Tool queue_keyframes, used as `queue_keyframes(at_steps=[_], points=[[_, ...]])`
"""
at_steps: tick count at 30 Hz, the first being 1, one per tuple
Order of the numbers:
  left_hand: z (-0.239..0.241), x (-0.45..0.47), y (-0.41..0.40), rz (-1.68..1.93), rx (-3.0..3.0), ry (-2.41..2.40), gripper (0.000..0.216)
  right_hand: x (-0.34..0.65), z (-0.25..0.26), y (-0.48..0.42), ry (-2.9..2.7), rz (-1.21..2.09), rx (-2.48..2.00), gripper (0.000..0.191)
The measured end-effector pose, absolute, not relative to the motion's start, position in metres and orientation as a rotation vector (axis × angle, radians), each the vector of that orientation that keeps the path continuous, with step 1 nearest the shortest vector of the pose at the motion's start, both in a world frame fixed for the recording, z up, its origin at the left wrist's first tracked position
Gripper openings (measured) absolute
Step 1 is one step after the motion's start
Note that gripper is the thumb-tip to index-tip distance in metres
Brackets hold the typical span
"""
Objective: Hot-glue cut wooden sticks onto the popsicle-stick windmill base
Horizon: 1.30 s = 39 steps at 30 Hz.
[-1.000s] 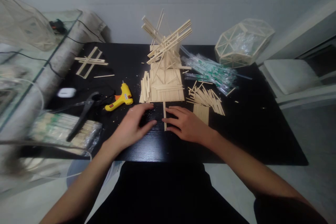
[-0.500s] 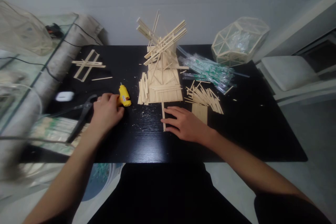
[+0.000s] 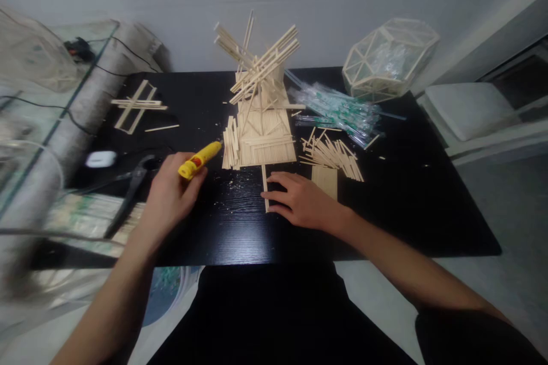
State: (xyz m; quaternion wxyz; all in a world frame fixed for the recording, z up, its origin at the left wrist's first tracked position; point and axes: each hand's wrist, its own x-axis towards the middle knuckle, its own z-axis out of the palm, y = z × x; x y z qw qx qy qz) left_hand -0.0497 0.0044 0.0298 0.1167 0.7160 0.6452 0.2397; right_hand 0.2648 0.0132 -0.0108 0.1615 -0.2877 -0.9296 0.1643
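Observation:
My left hand (image 3: 171, 188) is closed around a yellow hot glue gun (image 3: 204, 158), lifted over the left part of the table. Its nozzle end points right, towards a bundle of short sticks (image 3: 232, 145). With its fingertips, my right hand (image 3: 302, 199) holds a thin wooden stick (image 3: 265, 185) flat on the table. That stick lies just in front of a stick-built windmill model (image 3: 268, 151), whose crossed blades (image 3: 265, 71) rise at the back. Beside my right wrist is a small wooden panel (image 3: 324, 182), partly covered by the hand.
Loose sticks (image 3: 331, 154) and clear plastic packets (image 3: 338, 108) lie right of the model. A geometric frame (image 3: 389, 60) stands at the back right. Pliers (image 3: 132, 188), a white case (image 3: 101, 159) and a crossed stick piece (image 3: 139, 105) are on the left of the black table (image 3: 406, 199).
My left hand has picked up the glue gun and turned it so the nozzle points right. My right hand stays on the wooden stick. The view has shifted slightly.

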Motion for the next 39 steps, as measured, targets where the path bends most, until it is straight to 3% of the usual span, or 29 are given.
queue_keyframes(at_steps=[7,39], points=[[0.011,-0.029,-0.005,0.704,1.943,1.691,0.037,0.265,-0.015,0.013,-2.663,0.410,-0.824,0.030],[0.003,-0.005,0.006,0.712,2.069,1.640,0.034,0.264,-0.015,0.014,-2.646,0.467,-0.846,0.032]])
